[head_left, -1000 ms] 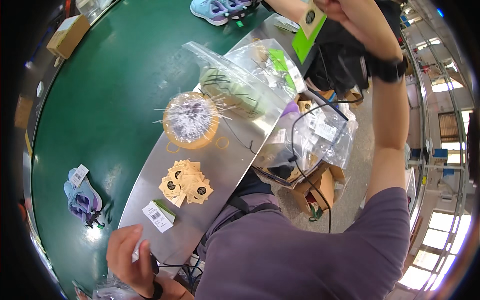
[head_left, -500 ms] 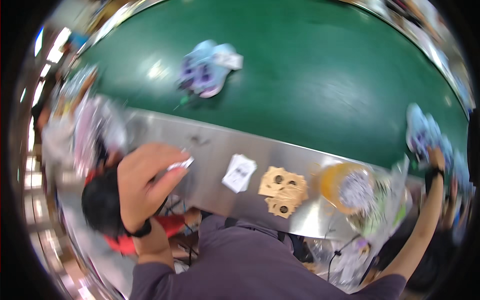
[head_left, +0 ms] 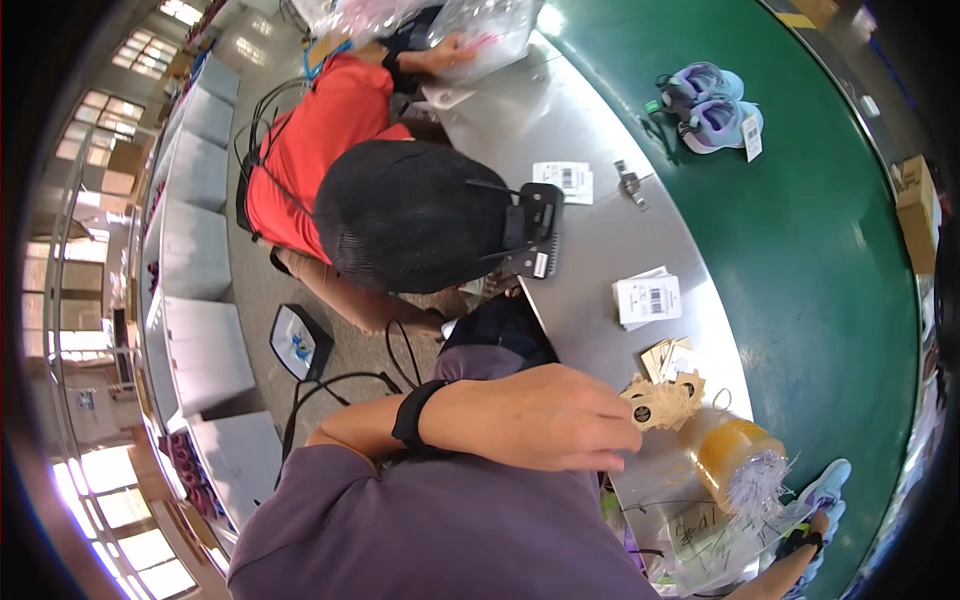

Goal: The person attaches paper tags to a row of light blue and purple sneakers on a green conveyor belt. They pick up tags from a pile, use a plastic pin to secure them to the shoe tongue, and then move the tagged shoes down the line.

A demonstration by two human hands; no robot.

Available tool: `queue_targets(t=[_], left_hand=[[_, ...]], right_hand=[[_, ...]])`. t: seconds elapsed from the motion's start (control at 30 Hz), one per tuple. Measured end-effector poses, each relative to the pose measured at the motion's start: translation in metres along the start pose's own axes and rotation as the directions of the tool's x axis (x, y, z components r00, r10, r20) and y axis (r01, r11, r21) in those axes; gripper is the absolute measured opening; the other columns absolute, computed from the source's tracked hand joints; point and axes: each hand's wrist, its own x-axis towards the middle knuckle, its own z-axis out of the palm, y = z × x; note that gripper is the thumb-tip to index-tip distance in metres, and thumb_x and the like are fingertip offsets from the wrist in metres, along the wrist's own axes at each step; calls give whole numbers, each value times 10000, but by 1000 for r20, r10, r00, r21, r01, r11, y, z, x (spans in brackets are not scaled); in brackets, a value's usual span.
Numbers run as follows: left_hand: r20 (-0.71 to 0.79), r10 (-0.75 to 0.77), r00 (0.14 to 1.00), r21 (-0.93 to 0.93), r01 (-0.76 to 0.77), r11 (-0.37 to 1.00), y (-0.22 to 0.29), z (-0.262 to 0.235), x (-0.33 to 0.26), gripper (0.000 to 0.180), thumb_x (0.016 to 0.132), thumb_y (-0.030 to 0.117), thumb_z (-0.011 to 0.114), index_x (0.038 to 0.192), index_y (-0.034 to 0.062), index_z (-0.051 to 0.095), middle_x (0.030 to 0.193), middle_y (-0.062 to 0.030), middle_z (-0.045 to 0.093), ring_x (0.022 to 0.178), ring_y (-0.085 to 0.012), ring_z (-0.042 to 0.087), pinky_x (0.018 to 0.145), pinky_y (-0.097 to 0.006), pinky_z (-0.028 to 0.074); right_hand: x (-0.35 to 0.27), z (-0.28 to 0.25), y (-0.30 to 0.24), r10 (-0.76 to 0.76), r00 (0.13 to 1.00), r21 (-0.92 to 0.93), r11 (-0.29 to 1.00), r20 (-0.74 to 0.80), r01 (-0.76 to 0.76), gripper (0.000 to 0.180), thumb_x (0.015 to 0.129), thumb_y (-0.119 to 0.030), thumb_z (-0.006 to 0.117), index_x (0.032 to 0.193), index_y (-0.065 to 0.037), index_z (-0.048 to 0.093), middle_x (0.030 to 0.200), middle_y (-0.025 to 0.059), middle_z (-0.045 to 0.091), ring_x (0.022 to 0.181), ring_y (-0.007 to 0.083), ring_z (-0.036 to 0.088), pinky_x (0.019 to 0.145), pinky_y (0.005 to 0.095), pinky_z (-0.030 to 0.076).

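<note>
My left hand reaches across my body with bent fingers, beside a pile of kraft-brown tags on the metal table. Its fingertips are close together, and what they hold, if anything, is hidden. My right hand, low at the right, grips a light blue and purple sneaker at the green surface; its fingers show only in part. Near it lies a yellow, see-through cylinder with a bundle of thin white strands sticking out. A stack of white tags sits beyond the kraft tags.
A pair of sneakers with a white tag stands on the green surface. Close on my left, a co-worker in a red shirt and black cap bends over. More white tags and a metal object lie on the table.
The view has swung to the left, bringing the co-worker and white bins into sight. My left hand has moved toward the kraft tags; the small white piece in its fingers no longer shows.
</note>
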Motion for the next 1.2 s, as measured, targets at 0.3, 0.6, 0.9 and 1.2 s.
queue_targets(t=[0.3, 0.6, 0.9, 1.2], left_hand=[[194, -87, 977, -76, 104, 992, 1, 4, -64, 331, 898, 254, 608, 1123, 15, 565, 1001, -123, 585, 875, -300, 605, 716, -381, 512], [213, -117, 970, -18, 123, 992, 7, 13, -105, 373, 896, 272, 605, 1144, 2, 538, 1007, -134, 575, 878, -317, 607, 718, -390, 512], [259, -99, 961, -25, 109, 994, 0, 13, -113, 379, 899, 285, 594, 1147, 5, 532, 995, -143, 573, 881, -322, 607, 734, -387, 509], [260, -60, 964, 25, 55, 998, -17, -4, -110, 375, 897, 292, 597, 1145, 18, 540, 997, -124, 589, 879, -303, 610, 730, -377, 510]], right_hand=[[3, -68, -36, -56, 998, 272, 961, -7, 56, 180, 843, -215, 552, 779, -73, 642, 661, 72, 532, 547, 211, 503, 476, 342, 405], [-20, -61, -34, -14, 998, 360, 933, 59, -8, 195, 846, -237, 561, 758, -75, 625, 581, 52, 488, 438, 185, 461, 386, 332, 373], [-49, -94, 1, -54, 988, 686, 715, -145, 139, 245, 832, -238, 582, 652, -90, 504, 494, -30, 363, 328, 84, 304, 291, 265, 188], [-190, -187, 6, -33, 889, 711, 588, -456, 387, 272, 924, -326, 569, 913, -61, 627, 652, -27, 442, 509, 41, 374, 454, 218, 298]])
